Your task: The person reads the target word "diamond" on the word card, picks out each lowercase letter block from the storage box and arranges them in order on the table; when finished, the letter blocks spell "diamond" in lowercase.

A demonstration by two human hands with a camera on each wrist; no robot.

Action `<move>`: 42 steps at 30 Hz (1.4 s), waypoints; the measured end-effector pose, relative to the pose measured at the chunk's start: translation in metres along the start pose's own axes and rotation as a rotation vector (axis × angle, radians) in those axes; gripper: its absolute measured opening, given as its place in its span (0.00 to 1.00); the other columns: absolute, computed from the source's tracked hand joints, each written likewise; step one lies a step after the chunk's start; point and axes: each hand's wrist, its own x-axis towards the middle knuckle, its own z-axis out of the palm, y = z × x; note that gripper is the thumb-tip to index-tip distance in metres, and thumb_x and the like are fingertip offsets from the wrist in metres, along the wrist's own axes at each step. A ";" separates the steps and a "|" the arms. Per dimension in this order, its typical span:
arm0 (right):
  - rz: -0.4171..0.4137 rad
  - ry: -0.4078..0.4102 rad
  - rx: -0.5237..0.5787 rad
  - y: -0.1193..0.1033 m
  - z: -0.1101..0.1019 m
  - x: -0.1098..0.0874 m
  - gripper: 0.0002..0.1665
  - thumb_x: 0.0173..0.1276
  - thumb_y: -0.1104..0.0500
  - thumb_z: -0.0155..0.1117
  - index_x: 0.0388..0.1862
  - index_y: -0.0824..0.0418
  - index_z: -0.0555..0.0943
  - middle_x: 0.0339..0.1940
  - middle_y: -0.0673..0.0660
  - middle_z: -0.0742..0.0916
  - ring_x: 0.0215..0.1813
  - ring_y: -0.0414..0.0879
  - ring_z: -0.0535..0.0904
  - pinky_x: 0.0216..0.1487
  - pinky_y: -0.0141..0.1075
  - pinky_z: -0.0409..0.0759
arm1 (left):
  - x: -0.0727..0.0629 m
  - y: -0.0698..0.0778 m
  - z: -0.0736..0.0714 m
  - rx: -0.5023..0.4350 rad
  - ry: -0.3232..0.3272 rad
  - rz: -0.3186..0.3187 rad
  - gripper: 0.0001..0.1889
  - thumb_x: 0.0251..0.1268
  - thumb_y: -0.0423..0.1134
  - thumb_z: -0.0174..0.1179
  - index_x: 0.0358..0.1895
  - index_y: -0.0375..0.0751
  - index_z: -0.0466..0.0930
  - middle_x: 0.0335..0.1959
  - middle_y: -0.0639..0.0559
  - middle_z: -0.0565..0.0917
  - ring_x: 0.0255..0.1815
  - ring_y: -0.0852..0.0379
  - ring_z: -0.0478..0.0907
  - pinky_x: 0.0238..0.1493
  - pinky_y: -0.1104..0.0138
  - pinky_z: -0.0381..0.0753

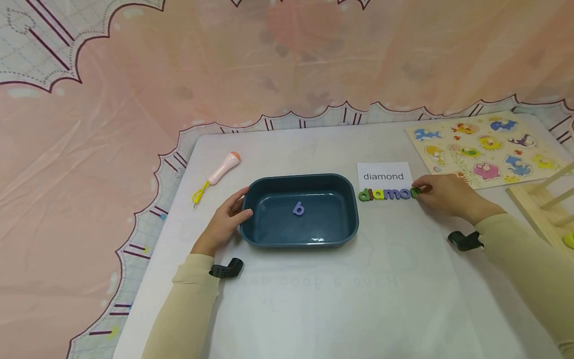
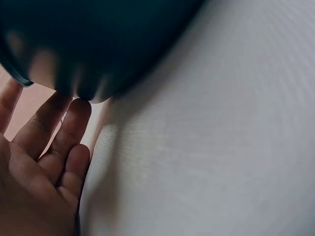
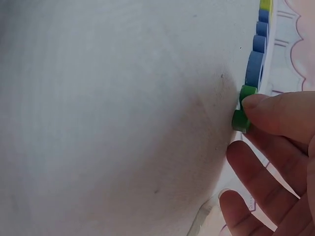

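My left hand (image 1: 222, 223) holds the left end of a dark blue tray (image 1: 299, 241), thumb over the rim. In the left wrist view its fingers (image 2: 74, 123) rest against the tray's outer wall. Inside lies a small purple piece (image 1: 298, 209) shaped like a b or 6. Between thumb and fingers, my right hand (image 1: 444, 197) pinches a green letter n (image 3: 241, 121) at the right end of a row of coloured letters (image 1: 391, 194) reading "diamo". Just behind the row is a white card (image 1: 383, 174) printed "diamond".
A pink-handled tool with a yellow looped end (image 1: 222, 168) lies at the back left. An animal puzzle board (image 1: 453, 137) occupies the back right, with a wooden rack (image 1: 533, 199) in front of it. A patterned curtain (image 1: 287, 75) hangs behind the white table (image 1: 314, 309).
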 end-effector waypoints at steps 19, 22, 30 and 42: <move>-0.017 0.015 -0.018 -0.003 0.002 0.002 0.20 0.70 0.59 0.65 0.56 0.69 0.81 0.45 0.65 0.86 0.47 0.59 0.80 0.50 0.59 0.76 | 0.000 0.000 0.001 -0.011 -0.003 -0.029 0.34 0.75 0.37 0.56 0.80 0.46 0.54 0.75 0.36 0.62 0.74 0.40 0.62 0.69 0.46 0.62; -0.021 0.014 -0.014 -0.003 0.002 0.002 0.19 0.70 0.59 0.65 0.55 0.70 0.81 0.45 0.66 0.86 0.47 0.60 0.80 0.50 0.59 0.76 | -0.001 0.000 0.002 -0.012 -0.006 -0.029 0.34 0.75 0.37 0.56 0.80 0.46 0.54 0.76 0.35 0.62 0.74 0.39 0.61 0.69 0.46 0.62; -0.022 0.012 -0.006 -0.005 0.003 0.002 0.19 0.70 0.59 0.65 0.55 0.70 0.81 0.45 0.66 0.86 0.47 0.60 0.80 0.50 0.59 0.76 | -0.002 0.003 0.002 -0.008 -0.003 -0.038 0.34 0.75 0.37 0.57 0.80 0.47 0.54 0.75 0.35 0.62 0.74 0.39 0.62 0.69 0.45 0.62; -0.012 0.006 0.009 -0.004 0.001 0.002 0.22 0.70 0.57 0.65 0.57 0.69 0.80 0.47 0.67 0.86 0.49 0.61 0.79 0.50 0.59 0.77 | -0.002 0.001 0.002 -0.009 0.000 -0.044 0.34 0.75 0.38 0.57 0.80 0.48 0.54 0.75 0.36 0.63 0.74 0.40 0.62 0.70 0.46 0.61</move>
